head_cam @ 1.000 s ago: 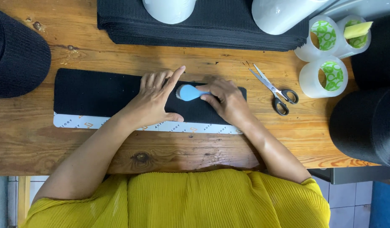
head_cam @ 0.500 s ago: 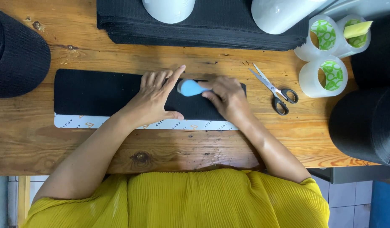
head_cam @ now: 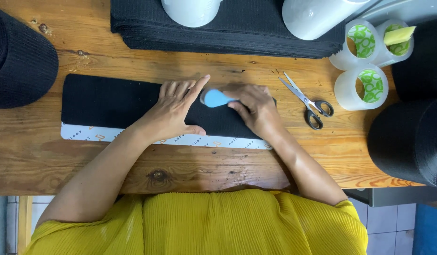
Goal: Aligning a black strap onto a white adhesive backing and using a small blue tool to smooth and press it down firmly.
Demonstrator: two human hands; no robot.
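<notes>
The left hand is lying flat and spread on the black fabric strip, which is stretching across the middle of the frame with a white printed backing strip showing along its lower edge. The right hand is closing its grip around a small light-blue tool, pressing it down on the strip just beside the left forefinger.

The likeliest trouble, as I judge it, is that forefinger: it is sitting right against the blue tool, so a quick push toward the left of the frame could catch it. The strip could also be creeping or bunching if the flat hand is easing off, which would be leaving the black layer skewed over the white backing. The scissors are lying open-bladed just to the right of the working wrist, near enough for a sleeve-free forearm to be brushing them.

The table is bare knotted wood, worn and a little uneven. A stack of black material is filling the upper middle, clear tape rolls are crowding the upper right, and dark rolls are sitting at both sides. Pale floor tiles are showing at the lower corners.
</notes>
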